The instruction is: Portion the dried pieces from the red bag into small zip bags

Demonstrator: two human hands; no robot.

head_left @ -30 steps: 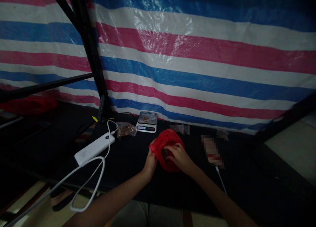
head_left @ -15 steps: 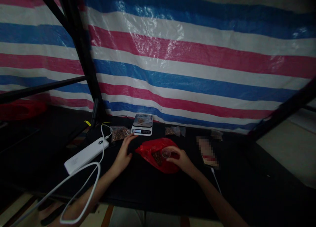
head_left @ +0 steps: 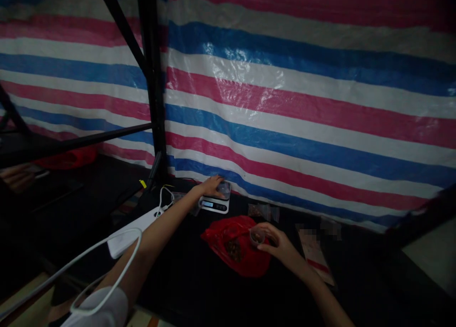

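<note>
Your right hand (head_left: 280, 246) is holding a small clear cup (head_left: 257, 236) between thumb and fingers, mouth up, above the side of the open red bag (head_left: 258, 266), where brown pieces (head_left: 234, 251) are lying. Your left hand (head_left: 212, 187) is reaching over the pan of the white scale (head_left: 214, 206), its fingertips at a clear packet (head_left: 224, 189); you are hiding the grip, so whether they are pinching it cannot be told.

Keeping the cup level and over the red bag is sensible, since any spilled piece would be dropping back inside. For the packet, lifting by its edge would be gentler than pressing down on the pan. Mind the white cable (head_left: 139, 241) too: it is looping across your left arm, and a quick pull back could be snagging it.
</note>
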